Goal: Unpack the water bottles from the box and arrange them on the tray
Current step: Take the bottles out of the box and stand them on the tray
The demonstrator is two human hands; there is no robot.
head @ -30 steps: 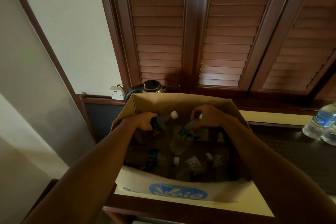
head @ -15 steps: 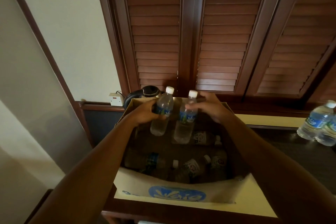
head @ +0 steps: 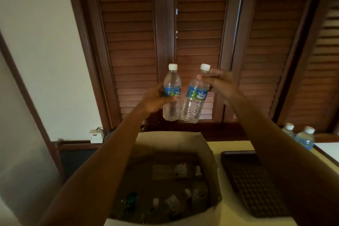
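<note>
Now left hand (head: 156,100) grips bottle (head: 171,93), right hand (head: 221,83) pinches second bottle (head: 195,97) near neck; loose pinch risks drop into box (head: 211,154).

Dark brown wooden louvered shutters (head: 198,42) fill the upper and middle background, their horizontal slats set between thick vertical wooden frames. To the left of them is a plain cream wall (head: 40,46). Low on that wall, just left of the shutters, sits 1 small white socket box (head: 95,135) with a red mark on its face and a dark cable (head: 100,129) rising from its top. Below it runs a dark wooden rail. A pale yellow tabletop (head: 229,146) stretches across the lower right, dimly lit.
</note>
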